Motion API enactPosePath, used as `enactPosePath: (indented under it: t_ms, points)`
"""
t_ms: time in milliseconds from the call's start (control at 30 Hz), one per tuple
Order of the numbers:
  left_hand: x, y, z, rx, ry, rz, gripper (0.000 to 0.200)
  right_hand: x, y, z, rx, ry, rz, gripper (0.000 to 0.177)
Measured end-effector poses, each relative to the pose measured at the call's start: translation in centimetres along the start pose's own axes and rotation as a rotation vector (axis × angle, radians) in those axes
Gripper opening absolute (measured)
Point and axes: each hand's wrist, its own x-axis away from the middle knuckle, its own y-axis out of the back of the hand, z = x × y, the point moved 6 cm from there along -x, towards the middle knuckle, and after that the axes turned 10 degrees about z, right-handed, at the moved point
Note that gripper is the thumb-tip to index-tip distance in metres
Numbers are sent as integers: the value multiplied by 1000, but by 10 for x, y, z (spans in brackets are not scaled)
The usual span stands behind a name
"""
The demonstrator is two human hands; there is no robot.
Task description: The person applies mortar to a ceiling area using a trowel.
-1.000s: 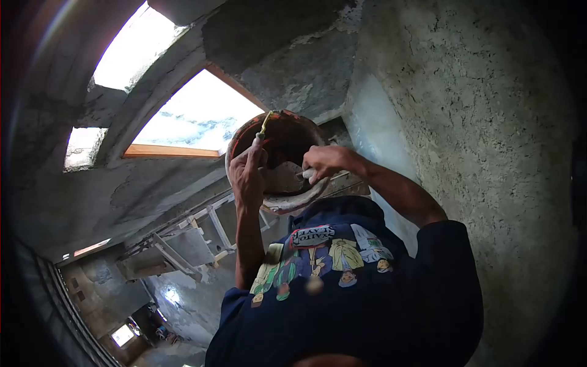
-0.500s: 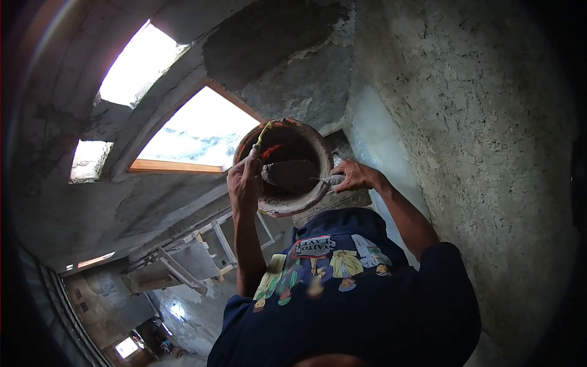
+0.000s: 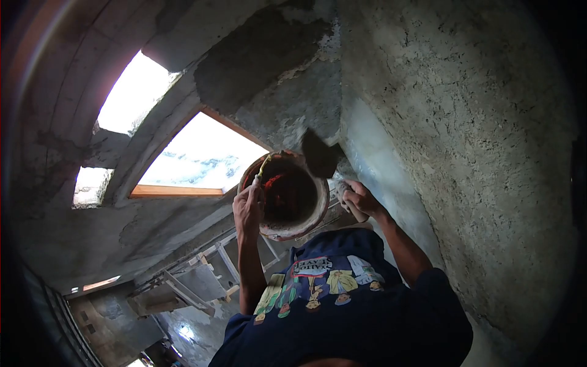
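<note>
My left hand is closed round the pale grip of a bucket handle, with a yellow cord tied at its top. The bucket hangs with its round, mortar-smeared rim facing me; its inside is dark with a reddish patch. My right hand is wrapped round the handle of a trowel. The trowel's dark blade is raised beside the bucket's upper right rim, in front of the wall corner, and is a little blurred.
A rough plastered wall rises close on my right. Ahead left is a wood-framed window opening, with smaller openings farther left. A darker damp patch marks the wall above. Wooden scaffolding stands at lower left.
The trowel has come out of the bucket, its blade swinging up and right past the rim. My left hand keeps its hold on the bucket, which sits lower in view.
</note>
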Motion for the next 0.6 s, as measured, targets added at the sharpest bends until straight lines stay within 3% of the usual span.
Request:
enactPosePath:
  t_ms: [100,233,300,433,467,500,533,600]
  points:
    - [-2,0,6,-68,11,26,47,-9,13,24,-282,523,-157,31]
    - [-2,6,9,-107,56,40,48,-28,33,80,-757,807,-248,24]
    - [-1,10,11,-121,38,47,49,-35,51,110,-815,907,-335,25]
    - [1,20,5,-191,20,29,48,-25,68,163,-676,1104,-1042,36]
    - [1,26,5,-254,42,6,52,-25,75,167,-521,1114,-1271,42]
    - [1,32,6,-316,66,-17,55,-33,83,170,-404,1258,-1323,49]
    - [1,37,7,-363,81,-41,59,-33,91,174,-258,1293,-1513,51]
    - [2,48,11,-398,102,-54,61,-39,105,173,-24,1272,-1815,52]
